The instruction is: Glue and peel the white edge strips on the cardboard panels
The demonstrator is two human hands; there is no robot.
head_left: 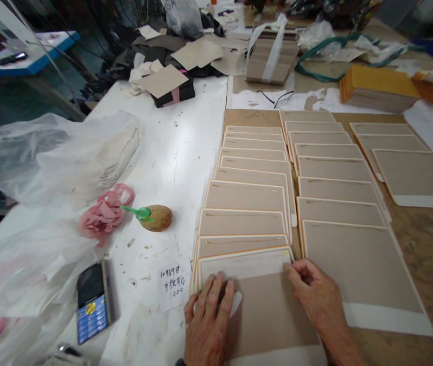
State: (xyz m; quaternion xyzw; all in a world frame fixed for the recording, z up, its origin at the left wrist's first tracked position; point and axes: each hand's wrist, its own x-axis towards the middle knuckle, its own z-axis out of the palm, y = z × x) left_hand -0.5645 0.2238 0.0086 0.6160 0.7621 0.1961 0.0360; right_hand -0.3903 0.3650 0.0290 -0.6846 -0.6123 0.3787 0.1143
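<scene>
A grey-beige panel (273,305) with white bands along its far and near edges lies closest to me, on top of the left column of overlapping panels. My left hand (209,317) rests on its left part, fingers stretched out over the surface. A small whitish piece (236,303) shows beside the index finger; whether that hand grips it I cannot tell. My right hand (315,292) is closed at the panel's far right corner, thumb and index finger pinching the edge. Similar panels (365,269) with light borders overlap in a column to the right.
A third, shorter panel column (418,173) lies farther right. On the white table (171,152) are a handwritten note (174,284), a keypad phone (92,305), a brown oval object (159,217), a pink bag (104,213) and clear plastic (64,157). A yellow stack (378,86) and glasses (275,99) are behind.
</scene>
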